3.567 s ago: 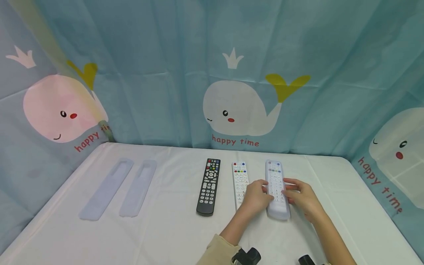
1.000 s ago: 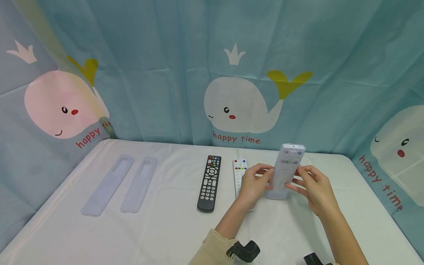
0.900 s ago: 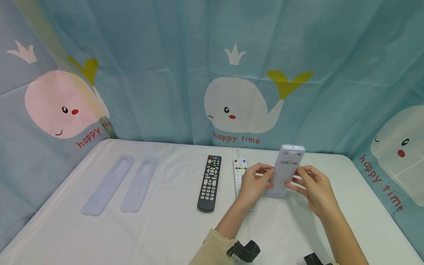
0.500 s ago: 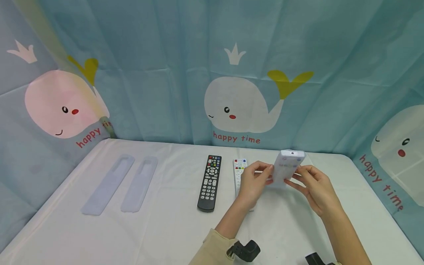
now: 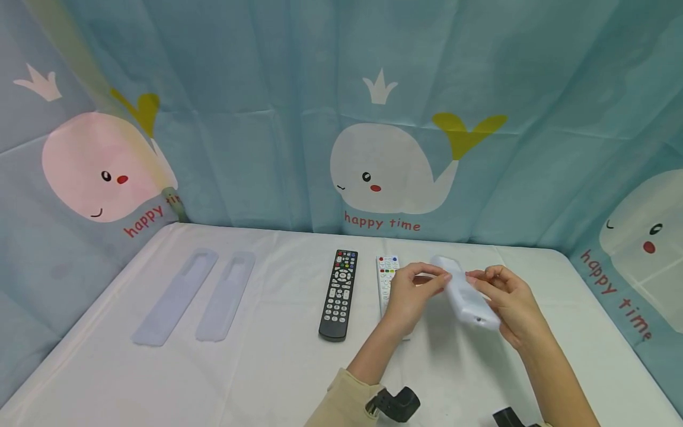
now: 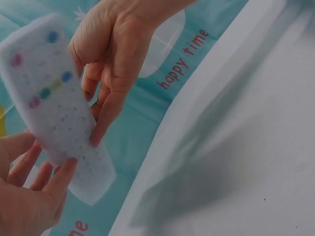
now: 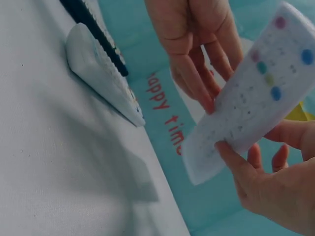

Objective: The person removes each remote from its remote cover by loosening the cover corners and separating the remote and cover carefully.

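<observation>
A white remote control in a translucent silicone sleeve is held up over the right part of the table. My left hand pinches one long edge between thumb and fingers. On the opposite edge, my right hand grips it the same way. Its plain back is turned up toward the head view, one end tilted toward me. Both wrist views show the button face, with coloured keys blurred through the sleeve. Beside my left hand lies a bare white remote control, partly hidden by that hand.
A black remote control lies left of the bare white one. Farther left, two flat translucent sleeves lie side by side on the white tablecloth. A blue whale-print curtain stands behind the table.
The sleeved remote, lying face up on the table at first, has been lifted by both hands and flipped over, so its back now shows. The other remotes and sleeves stay put.
</observation>
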A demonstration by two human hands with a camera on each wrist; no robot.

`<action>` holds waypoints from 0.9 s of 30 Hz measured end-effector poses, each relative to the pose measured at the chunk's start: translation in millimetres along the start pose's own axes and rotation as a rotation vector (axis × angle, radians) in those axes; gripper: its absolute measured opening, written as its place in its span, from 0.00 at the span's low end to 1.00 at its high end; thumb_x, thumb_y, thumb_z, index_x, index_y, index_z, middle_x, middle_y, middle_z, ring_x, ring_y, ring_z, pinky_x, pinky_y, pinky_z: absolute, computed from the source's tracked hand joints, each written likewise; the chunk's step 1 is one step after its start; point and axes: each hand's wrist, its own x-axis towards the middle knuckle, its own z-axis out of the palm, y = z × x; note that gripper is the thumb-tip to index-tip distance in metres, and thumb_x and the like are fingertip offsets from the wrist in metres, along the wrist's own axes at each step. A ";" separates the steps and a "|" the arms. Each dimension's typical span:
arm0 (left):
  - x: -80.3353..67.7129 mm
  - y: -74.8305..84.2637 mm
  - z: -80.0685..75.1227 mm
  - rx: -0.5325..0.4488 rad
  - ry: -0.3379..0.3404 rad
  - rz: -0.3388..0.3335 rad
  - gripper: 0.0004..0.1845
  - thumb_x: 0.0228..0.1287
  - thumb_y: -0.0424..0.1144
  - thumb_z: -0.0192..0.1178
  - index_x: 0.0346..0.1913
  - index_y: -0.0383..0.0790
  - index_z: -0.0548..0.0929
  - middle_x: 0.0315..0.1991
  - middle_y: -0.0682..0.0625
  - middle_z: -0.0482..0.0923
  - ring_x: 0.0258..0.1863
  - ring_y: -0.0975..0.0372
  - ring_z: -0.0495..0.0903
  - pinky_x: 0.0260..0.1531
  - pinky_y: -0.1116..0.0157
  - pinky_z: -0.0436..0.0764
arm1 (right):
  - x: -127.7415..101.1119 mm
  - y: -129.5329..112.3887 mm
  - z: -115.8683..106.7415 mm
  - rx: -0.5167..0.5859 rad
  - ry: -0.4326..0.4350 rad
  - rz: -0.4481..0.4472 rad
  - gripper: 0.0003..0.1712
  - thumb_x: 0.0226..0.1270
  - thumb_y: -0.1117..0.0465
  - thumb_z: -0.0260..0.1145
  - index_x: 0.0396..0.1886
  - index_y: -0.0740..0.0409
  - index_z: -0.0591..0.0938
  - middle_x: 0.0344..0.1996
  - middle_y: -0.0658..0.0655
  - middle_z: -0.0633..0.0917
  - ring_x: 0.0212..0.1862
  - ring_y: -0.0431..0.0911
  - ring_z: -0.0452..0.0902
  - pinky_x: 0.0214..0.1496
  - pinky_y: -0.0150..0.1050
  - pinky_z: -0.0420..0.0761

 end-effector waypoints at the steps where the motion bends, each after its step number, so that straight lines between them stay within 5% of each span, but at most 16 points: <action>1: -0.6 0.1 -0.4 0.030 -0.002 -0.002 0.07 0.69 0.33 0.71 0.45 0.33 0.90 0.50 0.53 0.83 0.41 0.68 0.81 0.44 0.71 0.87 | 0.0 0.4 0.2 -0.015 0.000 -0.001 0.09 0.77 0.68 0.66 0.40 0.52 0.75 0.43 0.42 0.85 0.46 0.37 0.81 0.44 0.27 0.85; 9: -0.6 -2.5 -1.9 0.117 -0.010 0.017 0.12 0.64 0.27 0.72 0.49 0.36 0.90 0.51 0.53 0.85 0.49 0.63 0.83 0.45 0.71 0.85 | -0.2 4.3 2.2 -0.066 -0.001 -0.035 0.19 0.73 0.73 0.68 0.54 0.50 0.75 0.53 0.45 0.76 0.58 0.34 0.75 0.52 0.25 0.84; 15: -0.6 -3.9 -0.6 0.152 0.011 0.034 0.19 0.61 0.24 0.73 0.55 0.37 0.87 0.53 0.52 0.85 0.49 0.66 0.83 0.48 0.72 0.84 | 0.3 3.9 6.7 -0.154 0.002 -0.020 0.33 0.71 0.73 0.69 0.68 0.46 0.69 0.63 0.53 0.68 0.58 0.31 0.74 0.53 0.23 0.83; 21: -1.8 -4.6 2.6 0.164 0.030 0.000 0.26 0.59 0.24 0.74 0.61 0.39 0.84 0.57 0.51 0.83 0.53 0.63 0.84 0.49 0.68 0.87 | 0.8 2.7 8.8 -0.222 -0.004 -0.005 0.46 0.72 0.71 0.69 0.83 0.57 0.57 0.69 0.58 0.64 0.58 0.34 0.72 0.53 0.22 0.82; 27: -2.9 -3.9 2.8 0.174 0.024 0.000 0.28 0.60 0.23 0.74 0.64 0.37 0.82 0.54 0.46 0.85 0.52 0.58 0.87 0.48 0.62 0.89 | -0.1 1.9 9.1 -0.221 -0.044 -0.014 0.48 0.74 0.70 0.67 0.86 0.62 0.52 0.70 0.60 0.65 0.53 0.29 0.77 0.52 0.22 0.82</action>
